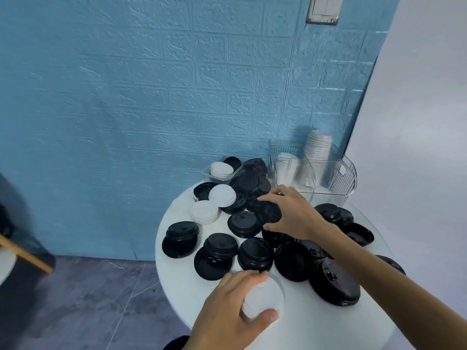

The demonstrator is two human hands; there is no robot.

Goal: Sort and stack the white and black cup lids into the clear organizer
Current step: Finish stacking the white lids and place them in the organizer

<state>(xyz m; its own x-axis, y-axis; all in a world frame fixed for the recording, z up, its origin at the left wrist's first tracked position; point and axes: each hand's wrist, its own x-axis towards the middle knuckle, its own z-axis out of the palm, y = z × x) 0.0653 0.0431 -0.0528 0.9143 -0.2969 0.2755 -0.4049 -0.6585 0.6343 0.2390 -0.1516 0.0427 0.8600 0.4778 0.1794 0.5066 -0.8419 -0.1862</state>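
many black lids [243, 224] lie scattered, some nested in short piles, across a round white table [303, 322] set against a blue brick-pattern wall [151, 97]. left hand [232, 309] is at the near edge of the table, thumb and fingers closed around a small stack of white lids [264, 298], held just above or on the tabletop; contact with the surface cannot be told. right hand [293, 213] reaches over the middle of the pile, fingers spread and curled down onto a black lid [269, 212], thumb on its near rim and fingertips on its far rim; whether the lid is lifted cannot be told. two loose white lids are noted at the far left of the table: one [222, 195] resting partly on black lids, another short white pile [204, 212] just beside it on bare table. clear organizer [338, 178] stands at the far right of the table, close to the wall; it holds white lids standing on edge [286, 168] in its left compartment and a tall leaning stack of white lids [317, 147] behind. a low clear tray [208, 173] sits to the left of the organizer, holding a white stack [222, 170] and a black lid [232, 161]. a large pile of black lids [333, 284] lies under the right forearm. a wall switch plate [324, 8] is mounted high on the wall. grey floor [101, 299] is visible to the left
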